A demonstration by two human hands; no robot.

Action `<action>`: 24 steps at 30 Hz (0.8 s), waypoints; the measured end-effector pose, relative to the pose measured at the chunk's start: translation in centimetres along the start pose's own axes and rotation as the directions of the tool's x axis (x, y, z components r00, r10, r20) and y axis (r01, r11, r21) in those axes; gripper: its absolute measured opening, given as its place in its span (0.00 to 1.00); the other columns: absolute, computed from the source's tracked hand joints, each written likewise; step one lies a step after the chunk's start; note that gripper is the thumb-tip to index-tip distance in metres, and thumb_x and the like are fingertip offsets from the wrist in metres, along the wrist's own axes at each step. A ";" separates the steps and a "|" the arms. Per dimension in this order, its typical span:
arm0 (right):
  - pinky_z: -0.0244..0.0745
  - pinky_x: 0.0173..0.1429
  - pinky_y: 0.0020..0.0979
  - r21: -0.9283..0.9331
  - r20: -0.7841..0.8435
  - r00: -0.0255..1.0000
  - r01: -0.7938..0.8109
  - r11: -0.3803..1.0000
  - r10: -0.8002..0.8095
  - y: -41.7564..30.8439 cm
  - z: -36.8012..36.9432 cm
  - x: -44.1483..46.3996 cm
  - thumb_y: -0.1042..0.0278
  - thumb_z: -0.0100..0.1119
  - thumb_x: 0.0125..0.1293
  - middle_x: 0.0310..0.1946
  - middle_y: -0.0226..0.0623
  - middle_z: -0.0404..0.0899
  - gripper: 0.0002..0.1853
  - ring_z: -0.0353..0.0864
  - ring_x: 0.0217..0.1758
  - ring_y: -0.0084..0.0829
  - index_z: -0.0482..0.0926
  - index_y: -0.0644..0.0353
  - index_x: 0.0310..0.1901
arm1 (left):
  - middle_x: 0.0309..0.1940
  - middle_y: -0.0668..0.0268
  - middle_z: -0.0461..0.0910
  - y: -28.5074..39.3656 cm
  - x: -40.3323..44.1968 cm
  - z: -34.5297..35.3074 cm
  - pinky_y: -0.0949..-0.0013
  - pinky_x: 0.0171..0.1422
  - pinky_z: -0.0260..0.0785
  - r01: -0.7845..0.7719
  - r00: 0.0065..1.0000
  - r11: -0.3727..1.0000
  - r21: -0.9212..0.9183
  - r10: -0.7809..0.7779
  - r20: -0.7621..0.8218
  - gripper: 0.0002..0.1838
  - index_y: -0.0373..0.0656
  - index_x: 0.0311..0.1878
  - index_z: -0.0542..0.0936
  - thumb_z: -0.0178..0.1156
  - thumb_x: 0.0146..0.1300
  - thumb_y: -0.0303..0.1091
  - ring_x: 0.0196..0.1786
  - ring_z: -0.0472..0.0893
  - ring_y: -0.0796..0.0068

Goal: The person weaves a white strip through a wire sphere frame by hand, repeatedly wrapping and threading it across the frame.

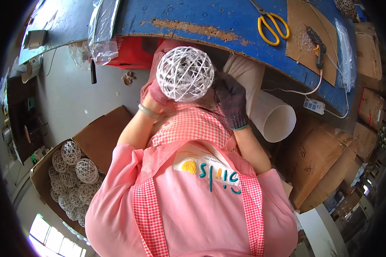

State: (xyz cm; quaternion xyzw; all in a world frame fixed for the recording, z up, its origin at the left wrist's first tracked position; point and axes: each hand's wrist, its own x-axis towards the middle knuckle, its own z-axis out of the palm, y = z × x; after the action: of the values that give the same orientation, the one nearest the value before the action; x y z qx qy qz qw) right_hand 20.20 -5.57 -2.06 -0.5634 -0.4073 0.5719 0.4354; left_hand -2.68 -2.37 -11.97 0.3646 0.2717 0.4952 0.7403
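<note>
A white openwork ball, made of crisscrossing strands, is held up above my lap in front of the blue table. My left hand, in a pinkish glove with a bangle at the wrist, grips the ball from its lower left; most of those fingers are hidden behind it. On the other side, my right hand wears a dark knitted glove. Its fingers are curled in at the ball's right edge, and their tips are partly hidden.
Yellow-handled scissors and a glue gun on cardboard lie on the blue table. A power strip hangs by its cord. Left, a carton holds several similar balls. Right stand a white cylinder and cardboard boxes.
</note>
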 end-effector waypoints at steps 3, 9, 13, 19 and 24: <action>0.75 0.34 0.26 -0.303 0.117 0.899 0.437 0.847 -0.422 -2.5 -1.4 -0.3 0.72 0.60 0.66 0.29 0.33 0.84 0.07 0.82 0.29 0.25 0.81 0.64 0.42 | 0.57 0.57 0.78 3.7 1.2 0.8 0.60 0.63 0.75 0.399 0.916 0.852 -0.339 -0.384 0.116 0.25 0.38 0.66 0.69 0.56 0.69 0.36 0.58 0.79 0.64; 0.76 0.29 0.37 -0.518 0.603 0.545 0.823 0.235 -0.583 -4.9 -2.9 -0.1 0.67 0.64 0.57 0.27 0.36 0.82 0.11 0.83 0.28 0.37 0.82 0.55 0.43 | 0.47 0.62 0.81 6.5 7.0 1.9 0.70 0.58 0.73 0.579 0.789 0.815 0.008 -0.563 0.245 0.25 0.35 0.60 0.72 0.48 0.75 0.48 0.49 0.81 0.73; 0.74 0.26 0.36 -0.570 0.677 0.518 0.818 0.073 -0.523 -3.7 -2.9 -0.8 0.66 0.61 0.58 0.23 0.35 0.77 0.12 0.80 0.24 0.35 0.80 0.53 0.44 | 0.50 0.61 0.81 5.5 7.2 2.4 0.71 0.61 0.71 0.506 0.754 0.854 0.121 -0.506 0.419 0.32 0.33 0.62 0.72 0.46 0.74 0.56 0.53 0.79 0.76; 0.68 0.23 0.34 -0.555 0.758 0.463 0.828 -0.083 -0.459 -2.8 -2.1 -1.8 0.64 0.55 0.64 0.20 0.29 0.69 0.08 0.73 0.21 0.31 0.81 0.49 0.43 | 0.63 0.58 0.72 6.0 4.9 5.3 0.67 0.69 0.64 0.440 0.778 0.861 0.256 -0.508 0.370 0.40 0.33 0.70 0.64 0.51 0.69 0.59 0.64 0.73 0.71; 0.69 0.23 0.33 -0.481 0.832 0.367 0.850 -0.213 -0.415 -5.8 -2.3 -1.8 0.64 0.55 0.63 0.21 0.29 0.69 0.12 0.72 0.21 0.31 0.79 0.52 0.48 | 0.63 0.58 0.73 4.2 3.8 6.1 0.67 0.70 0.64 0.489 0.753 0.799 0.350 -0.589 0.294 0.39 0.34 0.70 0.64 0.55 0.68 0.56 0.65 0.73 0.70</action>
State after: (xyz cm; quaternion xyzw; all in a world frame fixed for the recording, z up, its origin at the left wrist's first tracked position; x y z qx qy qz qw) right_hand 22.71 -5.70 3.98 -0.2610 -0.9513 -0.0141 0.1634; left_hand 1.08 0.50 -5.19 0.4512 0.2741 0.1375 0.8381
